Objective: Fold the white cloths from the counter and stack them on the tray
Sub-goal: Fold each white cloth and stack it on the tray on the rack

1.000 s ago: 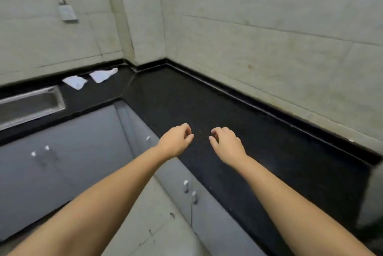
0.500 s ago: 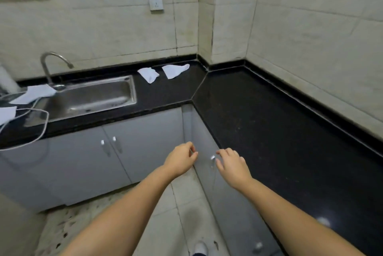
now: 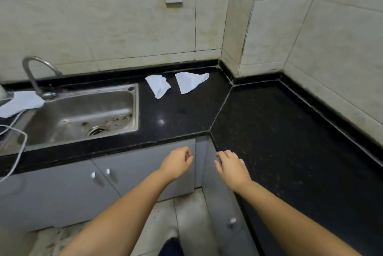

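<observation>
Head view: two white cloths on the table, hands short of them.
Left cloth [image 3: 158, 85] and right cloth [image 3: 190, 81] lie beyond both hands, long axes probably front-to-back; left hand [image 3: 176, 163] nearer, right hand [image 3: 233, 167] beside it, fingers loosely curled, holding nothing.

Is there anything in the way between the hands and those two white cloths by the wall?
Nothing visible. Between the left hand, the right hand and the two white cloths lies only bare black counter. The sink sits off to the left, out of the path.
</observation>
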{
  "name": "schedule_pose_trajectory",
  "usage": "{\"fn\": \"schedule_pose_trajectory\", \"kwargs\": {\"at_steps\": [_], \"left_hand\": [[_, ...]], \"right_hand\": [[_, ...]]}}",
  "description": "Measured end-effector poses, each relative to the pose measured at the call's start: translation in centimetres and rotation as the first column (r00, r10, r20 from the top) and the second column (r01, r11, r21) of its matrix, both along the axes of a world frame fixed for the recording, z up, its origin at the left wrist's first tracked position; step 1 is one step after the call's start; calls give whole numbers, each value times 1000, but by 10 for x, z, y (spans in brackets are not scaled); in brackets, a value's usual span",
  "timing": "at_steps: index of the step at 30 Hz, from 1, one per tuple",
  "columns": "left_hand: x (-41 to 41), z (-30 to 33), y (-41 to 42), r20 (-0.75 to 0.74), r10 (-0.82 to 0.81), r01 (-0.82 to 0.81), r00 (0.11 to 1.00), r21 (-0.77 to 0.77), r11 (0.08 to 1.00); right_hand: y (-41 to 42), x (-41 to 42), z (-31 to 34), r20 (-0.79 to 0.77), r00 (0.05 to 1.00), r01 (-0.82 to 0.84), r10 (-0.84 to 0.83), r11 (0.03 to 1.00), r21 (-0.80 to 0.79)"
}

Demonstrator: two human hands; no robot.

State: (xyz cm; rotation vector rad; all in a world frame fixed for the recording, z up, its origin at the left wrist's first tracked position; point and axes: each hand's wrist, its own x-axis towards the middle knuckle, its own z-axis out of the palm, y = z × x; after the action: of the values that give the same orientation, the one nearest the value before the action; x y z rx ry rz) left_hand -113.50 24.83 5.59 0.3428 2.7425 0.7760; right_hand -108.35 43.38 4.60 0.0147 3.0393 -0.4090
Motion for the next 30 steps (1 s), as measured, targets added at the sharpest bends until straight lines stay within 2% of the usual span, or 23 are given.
{"fn": "schedule_pose_trajectory", "kwargs": {"at_steps": [13, 18, 21, 25, 27, 30], "left_hand": [[-329, -4, 12, -13, -118, 118, 993, -32, 993], [-429, -20, 21, -76, -206, 195, 976, -127, 973], [-462, -40, 27, -119, -267, 237, 956, -218, 947], [-471, -67, 25, -92, -362, 307, 928, -364, 879], [-469, -76, 22, -111, -371, 306, 922, -376, 875], [-469, -82, 21, -162, -393, 314, 905, -367, 876]], "right_hand": [[-13, -319, 0, 3, 998, 71, -70, 996, -58], [-23, -428, -10, 36, 998, 53, -52, 998, -32], [-29, -471, -24, 66, 998, 13, -12, 1000, -13], [-31, -494, -45, 162, 987, 0, -9, 998, 55], [-30, -496, -52, 201, 979, 1, -16, 997, 76], [-28, -493, -57, 177, 984, -20, 7, 997, 71]]}}
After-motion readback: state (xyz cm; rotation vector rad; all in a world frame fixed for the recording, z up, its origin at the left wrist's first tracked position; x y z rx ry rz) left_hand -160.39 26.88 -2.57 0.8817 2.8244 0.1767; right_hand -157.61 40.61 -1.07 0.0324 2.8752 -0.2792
